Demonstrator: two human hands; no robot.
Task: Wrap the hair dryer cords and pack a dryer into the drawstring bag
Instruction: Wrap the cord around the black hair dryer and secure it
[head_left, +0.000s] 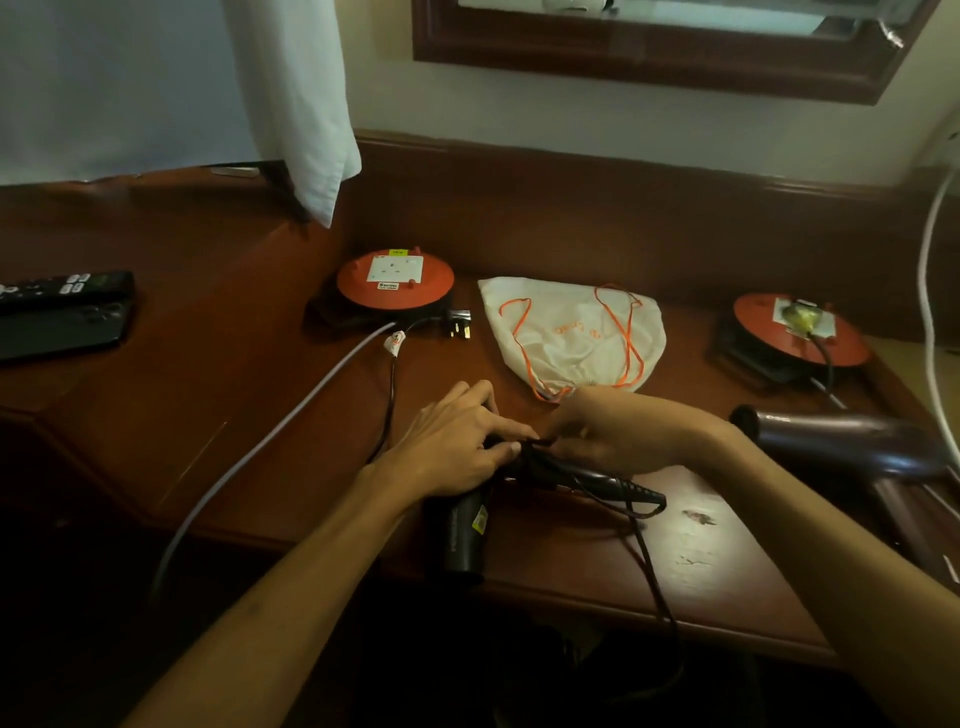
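Head view: both hands (524, 441) are pinching cord (644, 551) around black dryer (467, 530) handle on table (701, 561); loops should be staying snug, evenly stacked.

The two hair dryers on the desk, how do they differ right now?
The black hair dryer lies at the desk's front edge under both hands, the left hand and right hand working its cord at the handle; the purple hair dryer lies untouched at the right. The black one's barrel points toward the person; the purple one's barrel points left. Their colours differ. Both lie on the wooden desk, outside the drawstring bag.
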